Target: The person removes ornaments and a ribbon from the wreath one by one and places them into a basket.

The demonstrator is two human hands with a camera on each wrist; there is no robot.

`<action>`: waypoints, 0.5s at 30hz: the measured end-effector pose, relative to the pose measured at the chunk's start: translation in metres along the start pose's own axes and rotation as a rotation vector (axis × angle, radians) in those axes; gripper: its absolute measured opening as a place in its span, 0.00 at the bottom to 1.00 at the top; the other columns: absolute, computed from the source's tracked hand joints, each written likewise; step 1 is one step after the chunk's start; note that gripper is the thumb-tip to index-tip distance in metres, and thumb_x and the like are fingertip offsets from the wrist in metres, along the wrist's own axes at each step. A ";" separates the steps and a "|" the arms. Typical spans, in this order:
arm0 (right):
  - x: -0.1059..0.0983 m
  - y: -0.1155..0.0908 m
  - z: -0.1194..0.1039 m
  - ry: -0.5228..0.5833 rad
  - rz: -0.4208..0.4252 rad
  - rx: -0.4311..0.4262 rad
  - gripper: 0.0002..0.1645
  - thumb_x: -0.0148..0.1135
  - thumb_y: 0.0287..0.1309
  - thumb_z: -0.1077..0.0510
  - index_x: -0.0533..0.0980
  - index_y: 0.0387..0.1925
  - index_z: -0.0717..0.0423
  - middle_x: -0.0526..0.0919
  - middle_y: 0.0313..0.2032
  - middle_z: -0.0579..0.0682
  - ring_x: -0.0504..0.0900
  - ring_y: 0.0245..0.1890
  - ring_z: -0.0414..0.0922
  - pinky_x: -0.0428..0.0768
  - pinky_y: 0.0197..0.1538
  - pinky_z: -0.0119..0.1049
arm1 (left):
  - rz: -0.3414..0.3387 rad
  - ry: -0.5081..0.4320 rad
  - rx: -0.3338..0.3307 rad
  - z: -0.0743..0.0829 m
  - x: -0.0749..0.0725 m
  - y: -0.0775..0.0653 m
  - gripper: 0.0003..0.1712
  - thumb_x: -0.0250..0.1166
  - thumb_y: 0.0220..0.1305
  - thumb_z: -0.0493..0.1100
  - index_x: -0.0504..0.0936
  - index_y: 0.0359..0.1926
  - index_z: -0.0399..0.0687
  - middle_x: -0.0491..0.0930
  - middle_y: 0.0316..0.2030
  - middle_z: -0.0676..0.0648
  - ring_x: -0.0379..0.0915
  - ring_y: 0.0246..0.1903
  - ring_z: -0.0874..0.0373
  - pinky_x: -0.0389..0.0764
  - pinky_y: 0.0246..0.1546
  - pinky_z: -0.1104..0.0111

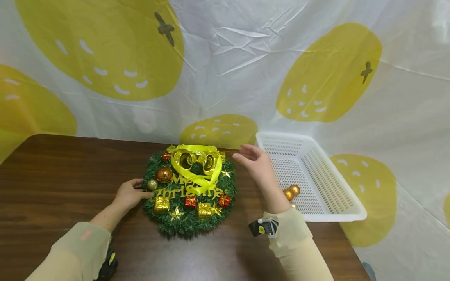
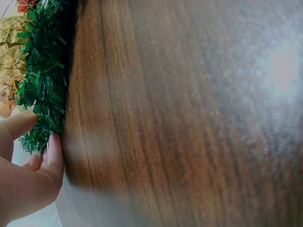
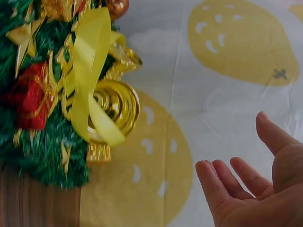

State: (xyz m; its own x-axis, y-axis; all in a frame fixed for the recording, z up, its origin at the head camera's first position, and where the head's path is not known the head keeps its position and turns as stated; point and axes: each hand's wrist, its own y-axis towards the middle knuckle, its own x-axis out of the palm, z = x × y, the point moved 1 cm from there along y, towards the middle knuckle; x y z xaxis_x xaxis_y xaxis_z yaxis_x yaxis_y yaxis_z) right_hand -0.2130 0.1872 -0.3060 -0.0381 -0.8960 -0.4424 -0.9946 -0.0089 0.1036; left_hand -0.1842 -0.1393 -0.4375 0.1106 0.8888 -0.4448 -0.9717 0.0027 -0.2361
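A green Christmas wreath [image 1: 188, 229] lies on the brown table, decorated with baubles, small gift boxes, stars and gold "Merry Christmas" lettering. Gold bells [image 3: 113, 111] and a yellow ribbon [image 1: 202, 148] sit at its far side. My left hand [image 1: 128, 194] grips the wreath's left edge; in the left wrist view its thumb and fingers [image 2: 56, 153] lie on either side of the green tinsel. Off the wreath's upper right side, my right hand [image 1: 258, 166] is raised with nothing in it, thumb and fingers apart, as the right wrist view confirms.
To the right stands a white perforated plastic basket [image 1: 335, 217], with a few gold and orange baubles [image 1: 294, 190] in its near left part. A white curtain [image 1: 232, 86] printed with yellow fruit hangs behind the table [image 1: 70, 175].
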 end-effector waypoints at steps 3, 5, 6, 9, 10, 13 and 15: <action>0.012 0.000 -0.004 0.016 -0.030 -0.001 0.32 0.66 0.54 0.55 0.70 0.59 0.59 0.77 0.55 0.61 0.77 0.56 0.53 0.75 0.60 0.43 | 0.002 0.001 0.001 -0.001 0.000 0.001 0.42 0.63 0.59 0.40 0.53 0.67 0.25 0.58 0.62 0.23 0.61 0.60 0.31 0.70 0.57 0.47; 0.020 0.000 -0.007 0.019 -0.053 -0.009 0.31 0.66 0.55 0.55 0.71 0.59 0.59 0.77 0.55 0.60 0.77 0.56 0.53 0.75 0.59 0.43 | 0.005 -0.002 0.002 -0.002 0.000 0.001 0.42 0.63 0.58 0.40 0.54 0.67 0.24 0.58 0.62 0.23 0.61 0.60 0.31 0.70 0.57 0.48; 0.024 0.000 -0.008 0.017 -0.066 -0.011 0.31 0.66 0.55 0.54 0.71 0.59 0.58 0.77 0.55 0.60 0.76 0.57 0.52 0.75 0.59 0.44 | 0.005 -0.003 0.003 -0.002 0.000 0.001 0.42 0.63 0.58 0.40 0.54 0.67 0.24 0.58 0.62 0.23 0.61 0.60 0.31 0.70 0.57 0.48; 0.036 0.000 -0.009 0.006 -0.095 -0.020 0.30 0.66 0.55 0.53 0.72 0.59 0.56 0.78 0.55 0.57 0.76 0.57 0.51 0.76 0.58 0.44 | 0.004 -0.003 0.000 -0.002 0.000 0.001 0.42 0.63 0.59 0.40 0.53 0.67 0.24 0.58 0.62 0.23 0.61 0.60 0.31 0.70 0.57 0.47; 0.040 0.001 -0.009 0.007 -0.104 -0.023 0.29 0.66 0.55 0.53 0.72 0.58 0.55 0.78 0.54 0.56 0.76 0.56 0.51 0.76 0.57 0.44 | 0.004 -0.002 -0.002 -0.002 0.000 0.001 0.42 0.63 0.59 0.40 0.53 0.67 0.24 0.58 0.62 0.23 0.61 0.60 0.31 0.70 0.57 0.47; 0.050 0.001 -0.009 0.010 -0.125 -0.032 0.29 0.66 0.54 0.52 0.73 0.58 0.54 0.78 0.54 0.55 0.75 0.57 0.51 0.76 0.57 0.45 | 0.005 -0.002 -0.003 -0.001 0.000 0.000 0.42 0.63 0.59 0.40 0.53 0.67 0.24 0.58 0.62 0.23 0.61 0.60 0.31 0.70 0.57 0.48; 0.057 0.002 -0.009 0.015 -0.142 -0.044 0.29 0.66 0.54 0.53 0.72 0.58 0.55 0.78 0.54 0.56 0.75 0.57 0.52 0.76 0.57 0.46 | 0.006 -0.004 -0.003 -0.001 0.000 0.001 0.42 0.63 0.58 0.40 0.53 0.67 0.24 0.58 0.62 0.23 0.61 0.60 0.32 0.70 0.57 0.48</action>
State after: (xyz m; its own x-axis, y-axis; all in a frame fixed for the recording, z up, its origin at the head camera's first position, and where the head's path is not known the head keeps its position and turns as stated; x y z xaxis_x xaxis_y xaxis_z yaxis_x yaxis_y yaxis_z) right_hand -0.2160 0.1321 -0.3232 0.1048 -0.8908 -0.4422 -0.9846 -0.1554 0.0797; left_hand -0.1846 -0.1401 -0.4383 0.1037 0.8904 -0.4431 -0.9718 -0.0041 -0.2358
